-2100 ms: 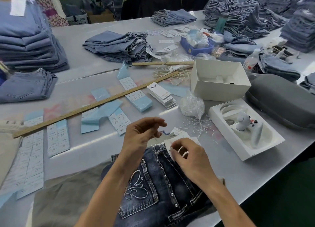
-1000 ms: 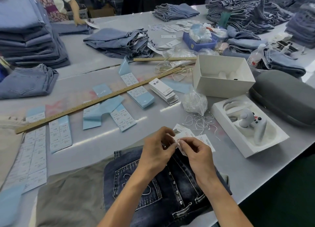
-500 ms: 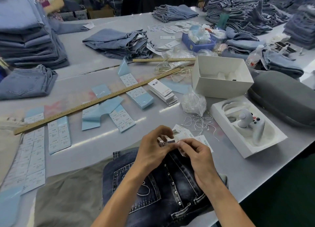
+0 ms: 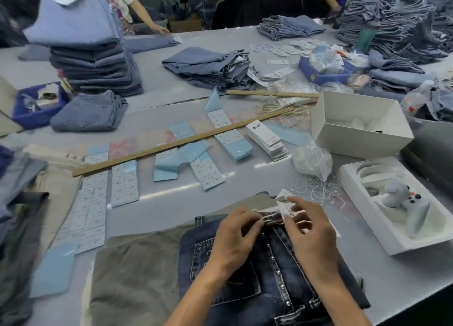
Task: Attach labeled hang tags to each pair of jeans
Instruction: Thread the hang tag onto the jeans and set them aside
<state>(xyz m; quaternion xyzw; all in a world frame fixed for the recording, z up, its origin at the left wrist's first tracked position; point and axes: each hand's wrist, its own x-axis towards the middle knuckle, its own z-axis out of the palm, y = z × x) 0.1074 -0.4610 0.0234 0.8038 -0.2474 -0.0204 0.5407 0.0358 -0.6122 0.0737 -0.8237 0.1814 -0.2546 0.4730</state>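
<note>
At right of frame, open white box (image 4: 360, 127), nearly bare inside; below it, white tray (image 4: 397, 240) cradling a pale controller (image 4: 402, 198). At upper right, blue bin (image 4: 321, 75) stuffed with clear bags; at left edge, another blue bin (image 4: 27, 115), contents blurred. Low centre, dark jeans (image 4: 245, 276) flat on the table. Left hand (image 4: 235, 237) pinching the waistband; right hand (image 4: 311, 230) with fingers curled, pinching a white tag (image 4: 285, 209) and string at that waistband.

Even overhead light, glare streaks on table (image 4: 171, 193), motion blur + wide-angle bend at edges.
</note>
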